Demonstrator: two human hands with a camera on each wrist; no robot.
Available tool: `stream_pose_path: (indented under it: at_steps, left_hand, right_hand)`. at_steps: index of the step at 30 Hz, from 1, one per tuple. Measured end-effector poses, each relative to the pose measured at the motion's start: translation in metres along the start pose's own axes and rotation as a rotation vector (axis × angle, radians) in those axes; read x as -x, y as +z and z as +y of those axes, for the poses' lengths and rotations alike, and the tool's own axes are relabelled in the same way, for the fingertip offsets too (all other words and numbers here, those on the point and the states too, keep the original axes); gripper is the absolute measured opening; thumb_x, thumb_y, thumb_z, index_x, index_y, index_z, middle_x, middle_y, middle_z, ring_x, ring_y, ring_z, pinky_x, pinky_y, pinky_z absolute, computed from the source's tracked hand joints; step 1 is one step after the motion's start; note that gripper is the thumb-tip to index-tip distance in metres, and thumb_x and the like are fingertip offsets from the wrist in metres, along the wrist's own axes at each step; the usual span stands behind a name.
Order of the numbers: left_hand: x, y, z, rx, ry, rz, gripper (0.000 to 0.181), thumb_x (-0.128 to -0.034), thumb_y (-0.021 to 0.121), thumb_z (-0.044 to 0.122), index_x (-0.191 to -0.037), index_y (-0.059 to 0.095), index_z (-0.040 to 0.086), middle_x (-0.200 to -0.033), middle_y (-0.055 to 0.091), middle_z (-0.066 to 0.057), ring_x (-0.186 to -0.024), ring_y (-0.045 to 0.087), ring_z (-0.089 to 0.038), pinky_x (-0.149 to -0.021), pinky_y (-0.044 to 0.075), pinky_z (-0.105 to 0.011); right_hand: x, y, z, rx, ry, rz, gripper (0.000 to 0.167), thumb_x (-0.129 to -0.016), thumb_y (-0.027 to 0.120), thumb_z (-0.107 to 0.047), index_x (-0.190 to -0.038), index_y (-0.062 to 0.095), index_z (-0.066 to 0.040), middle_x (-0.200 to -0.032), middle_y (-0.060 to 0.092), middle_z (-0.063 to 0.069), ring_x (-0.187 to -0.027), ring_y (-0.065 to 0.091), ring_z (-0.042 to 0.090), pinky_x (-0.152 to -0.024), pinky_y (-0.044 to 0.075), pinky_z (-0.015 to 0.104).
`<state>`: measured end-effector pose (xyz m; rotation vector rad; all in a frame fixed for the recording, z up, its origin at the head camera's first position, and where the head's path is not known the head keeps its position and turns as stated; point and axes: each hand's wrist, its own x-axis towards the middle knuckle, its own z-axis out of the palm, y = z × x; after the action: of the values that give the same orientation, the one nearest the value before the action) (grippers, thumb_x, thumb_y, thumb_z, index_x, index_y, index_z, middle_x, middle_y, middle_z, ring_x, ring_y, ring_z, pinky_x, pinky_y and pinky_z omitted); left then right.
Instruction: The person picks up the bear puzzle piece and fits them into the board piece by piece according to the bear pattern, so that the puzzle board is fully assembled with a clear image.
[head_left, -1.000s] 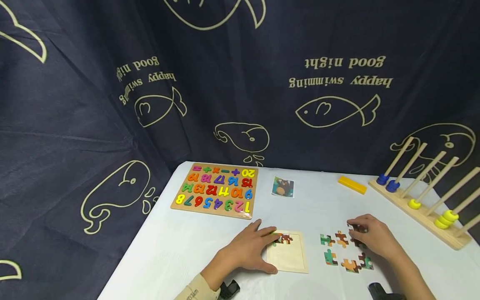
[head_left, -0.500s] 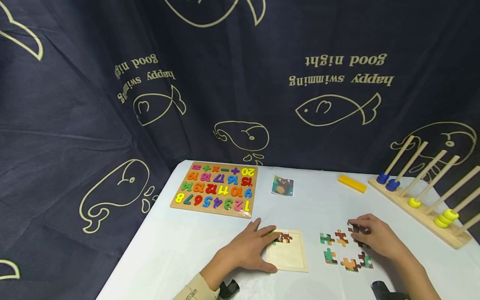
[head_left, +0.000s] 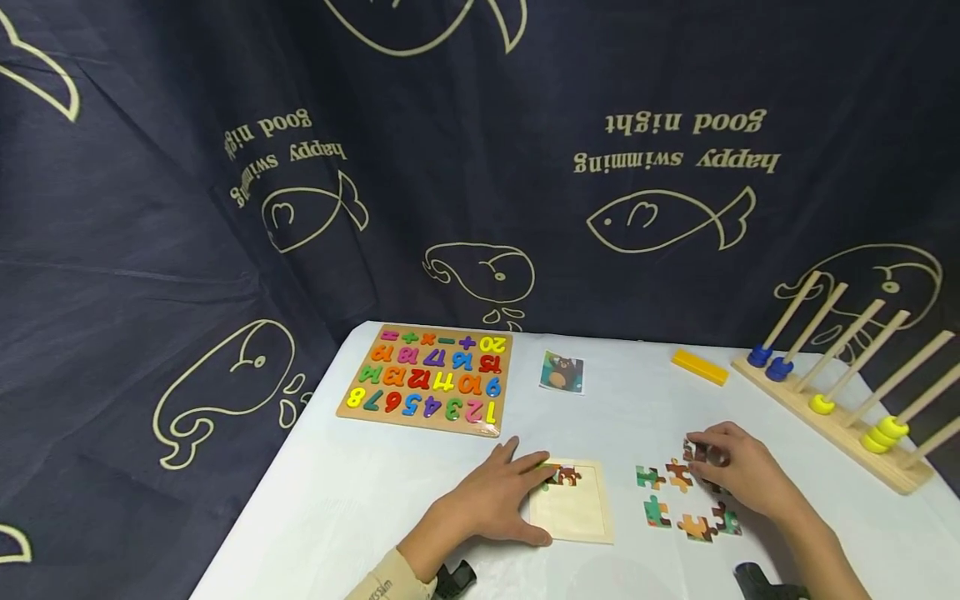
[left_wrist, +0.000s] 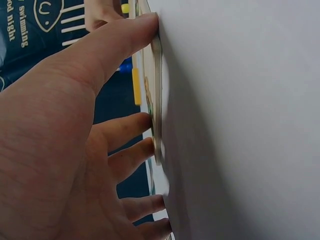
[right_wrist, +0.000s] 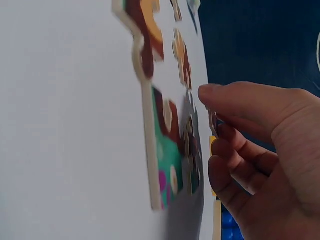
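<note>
In the head view, my left hand (head_left: 495, 498) rests with spread fingers on the left side of a shallow wooden puzzle tray (head_left: 576, 517). Its thumb touches the tray's near left edge, as the left wrist view also shows. A few fitted pieces with a brown bear's face (head_left: 567, 476) lie along the tray's far side, partly under my fingers. To the right, my right hand (head_left: 741, 471) pinches a dark brown jigsaw piece (right_wrist: 213, 122) between thumb and fingers, held just above the table. Below that hand another piece (right_wrist: 192, 155) lies partly hidden.
Several loose jigsaw pieces (head_left: 696, 527) lie between tray and right hand. Farther back are a number board (head_left: 427, 422), a bear picture card (head_left: 562, 372) and a yellow block (head_left: 700, 367). A wooden bead rack (head_left: 840, 423) with upright pegs stands at right.
The head view has shifted slightly. Both hands stay almost where they were, the left on the tray and the right pinching the jigsaw piece.
</note>
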<state>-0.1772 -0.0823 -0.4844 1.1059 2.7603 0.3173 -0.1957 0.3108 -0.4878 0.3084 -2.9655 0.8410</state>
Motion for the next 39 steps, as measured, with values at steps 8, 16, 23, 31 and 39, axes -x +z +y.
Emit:
stream_pose_path:
  at_steps: [8,16,23,31,39]
  left_hand:
    - [0.000,0.000,-0.001,-0.020,-0.001,0.007,0.090,-0.0724,0.061,0.075,-0.148,0.039,0.032,-0.153,0.030,0.010,-0.140,0.020,-0.039,-0.111,0.022,-0.052]
    - [0.000,0.002,-0.002,-0.049,0.012,0.007,0.090,-0.0732,0.060,0.075,-0.148,0.038,0.031,-0.153,0.029,0.009,-0.140,0.022,-0.039,-0.110,0.023,-0.052]
    - [0.000,0.002,-0.001,-0.050,0.006,0.008,0.089,-0.0733,0.060,0.075,-0.148,0.038,0.032,-0.153,0.029,0.010,-0.140,0.022,-0.039,-0.110,0.023,-0.051]
    - [0.000,0.001,-0.002,-0.060,0.005,0.006,0.090,-0.0733,0.060,0.076,-0.148,0.037,0.032,-0.154,0.029,0.010,-0.140,0.021,-0.038,-0.111,0.023,-0.051]
    - [0.000,0.002,-0.001,-0.072,0.011,0.015,0.089,-0.0735,0.058,0.077,-0.148,0.038,0.032,-0.153,0.029,0.010,-0.140,0.022,-0.038,-0.111,0.023,-0.050]
  right_hand:
    - [-0.005,0.007,-0.023,-0.058,-0.050,-0.014,0.042,-0.079,0.080,-0.023,-0.115,0.070,-0.006,-0.099,0.056,0.002,-0.078,0.052,0.015,-0.058,0.046,0.024]
    - [-0.007,0.016,-0.044,-0.117,-0.124,-0.046,0.040,-0.079,0.080,-0.018,-0.115,0.070,-0.007,-0.104,0.056,0.002,-0.080,0.052,0.015,-0.061,0.047,0.024]
    - [-0.011,0.027,-0.059,-0.130,-0.156,-0.099,0.038,-0.080,0.079,-0.024,-0.115,0.070,-0.012,-0.106,0.055,-0.002,-0.084,0.052,0.015,-0.066,0.049,0.026]
    - [-0.013,0.039,-0.074,-0.139,-0.216,-0.108,0.037,-0.079,0.080,-0.021,-0.114,0.071,-0.013,-0.102,0.056,-0.005,-0.078,0.051,0.013,-0.062,0.046,0.023]
    - [-0.015,0.051,-0.087,-0.125,-0.273,-0.133,0.038,-0.078,0.081,-0.025,-0.113,0.070,-0.013,-0.101,0.056,-0.007,-0.076,0.050,0.010,-0.060,0.045,0.023]
